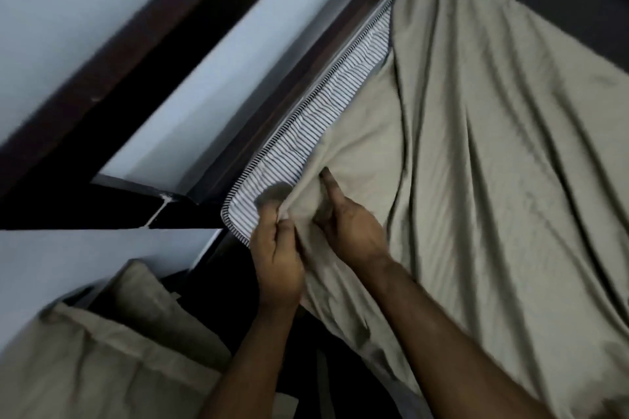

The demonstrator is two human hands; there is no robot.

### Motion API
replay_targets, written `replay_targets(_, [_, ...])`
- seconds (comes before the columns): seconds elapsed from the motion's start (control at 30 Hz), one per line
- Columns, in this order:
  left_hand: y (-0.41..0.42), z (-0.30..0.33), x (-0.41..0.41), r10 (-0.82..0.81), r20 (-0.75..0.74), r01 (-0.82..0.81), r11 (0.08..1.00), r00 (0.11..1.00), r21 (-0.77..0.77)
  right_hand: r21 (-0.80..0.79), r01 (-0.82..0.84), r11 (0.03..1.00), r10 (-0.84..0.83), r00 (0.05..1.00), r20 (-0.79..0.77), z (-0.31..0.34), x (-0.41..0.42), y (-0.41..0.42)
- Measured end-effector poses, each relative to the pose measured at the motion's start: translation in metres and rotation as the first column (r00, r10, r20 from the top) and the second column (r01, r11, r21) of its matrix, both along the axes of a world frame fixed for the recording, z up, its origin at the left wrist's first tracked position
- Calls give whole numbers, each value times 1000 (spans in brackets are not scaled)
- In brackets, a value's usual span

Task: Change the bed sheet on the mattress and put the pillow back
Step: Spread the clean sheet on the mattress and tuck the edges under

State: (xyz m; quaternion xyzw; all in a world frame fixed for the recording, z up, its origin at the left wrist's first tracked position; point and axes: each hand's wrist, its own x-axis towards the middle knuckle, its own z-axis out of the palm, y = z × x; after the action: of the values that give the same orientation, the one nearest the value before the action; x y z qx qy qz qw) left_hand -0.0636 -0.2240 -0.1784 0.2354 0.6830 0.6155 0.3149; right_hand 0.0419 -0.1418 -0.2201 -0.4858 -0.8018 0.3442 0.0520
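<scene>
Sheet (pixel 493 146) edge bunched in both hands' curled fingers (pixel 272 214), over striped mattress (pixel 306 133) corner.

Two bare forearms enter from bottom edge. Left hand (pixel 277 258) and right hand (pixel 347 224): no sleeves, gloves, rings, watch or bands seen. Fingers blurred; nails not discernible.

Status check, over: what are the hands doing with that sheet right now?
Left hand and right hand both gripping the sheet edge at the mattress corner. Striped strip still bare. Pillow off to the side. Nothing in the way.
</scene>
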Motion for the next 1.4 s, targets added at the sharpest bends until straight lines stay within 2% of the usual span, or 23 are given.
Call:
replay_targets(0.03, [-1, 16, -1, 84, 275, -103, 993, 958, 56, 19, -27, 999, 28, 1000, -11, 13, -9, 2])
replay_targets(0.07, [-4, 31, -5, 161, 488, -219, 974, 858, 62, 43, -75, 996, 75, 997, -7, 30, -19, 2])
replay_targets(0.1, [-4, 45, -10, 220, 623, -300, 954, 750, 24, 65, -128, 990, 128, 992, 12, 45, -28, 2])
replay_targets(0.17, [-7, 71, -24, 306, 766, -397, 915, 565, -73, 92, -229, 969, 223, 972, 70, 74, -45, 0])
replay_targets(0.2, [-10, 84, -33, 321, 784, -409, 908, 532, -94, 96, -268, 959, 257, 960, 108, 85, -52, -1])
replay_targets(0.23, [-15, 95, -45, 321, 753, -389, 916, 574, -94, 106, -296, 949, 281, 950, 135, 98, -62, -3])
replay_targets(0.27, [-19, 103, -54, 298, 684, -330, 940, 666, -88, 125, -313, 941, 297, 945, 136, 108, -70, -7])
replay_targets(0.33, [-21, 115, -71, 186, 424, -132, 979, 886, -153, 168, -318, 933, 313, 948, 52, 121, -85, -19])
replay_targets(0.37, [-24, 122, -79, 108, 322, -39, 976, 941, -214, 160, -331, 930, 333, 943, 12, 128, -92, -27])
replay_targets(0.43, [-31, 135, -93, 61, 225, 40, 908, 973, -417, 119, -335, 935, 340, 940, -26, 131, -103, -35])
replay_targets(0.5, [-43, 141, -107, 14, 250, 121, 849, 968, -515, 84, -347, 934, 353, 934, -64, 136, -111, -43])
replay_targets(0.57, [-55, 140, -119, -54, 413, 255, 857, 909, -449, 1, -384, 924, 376, 906, -196, 144, -113, -50])
replay_targets(0.63, [-65, 132, -125, -106, 393, 279, 866, 914, -415, -104, -324, 940, 279, 910, -307, 150, -109, -51])
replay_targets(0.7, [-70, 125, -127, -32, 255, 147, 885, 966, -442, -132, -187, 973, 136, 937, -322, 146, -105, -45])
replay_targets(0.8, [-70, 129, -110, 163, 227, -75, 933, 960, -353, -20, -251, 968, 250, 968, -37, 138, -103, -29])
replay_targets(0.9, [-70, 132, -95, 349, 376, -253, 925, 859, -282, 74, -355, 932, 345, 931, 118, 141, -112, -17])
replay_targets(1.0, [-73, 128, -95, 496, 557, -470, 859, 666, -203, 247, -367, 897, 370, 928, 33, 151, -133, -9])
replay_targets(1.07, [-77, 123, -102, 566, 562, -546, 807, 603, -226, 330, -382, 863, 413, 910, -26, 152, -146, -9])
replay_targets(1.17, [-85, 114, -114, 490, 469, -401, 871, 735, -284, 295, -395, 870, 433, 898, -72, 145, -157, -15])
replay_targets(1.23, [-82, 116, -121, 288, 449, -152, 937, 846, -315, 203, -427, 881, 451, 888, -90, 140, -159, -21])
replay_targets(1.3, [-76, 119, -126, 105, 420, 49, 939, 902, -341, 130, -442, 887, 456, 884, -103, 136, -159, -27])
replay_targets(1.33, [-72, 119, -128, 75, 413, 74, 940, 908, -332, 99, -421, 902, 431, 895, -120, 134, -159, -30])
replay_targets(1.4, [-67, 121, -133, 171, 430, -18, 941, 887, -338, 17, -304, 953, 301, 932, -203, 132, -153, -36])
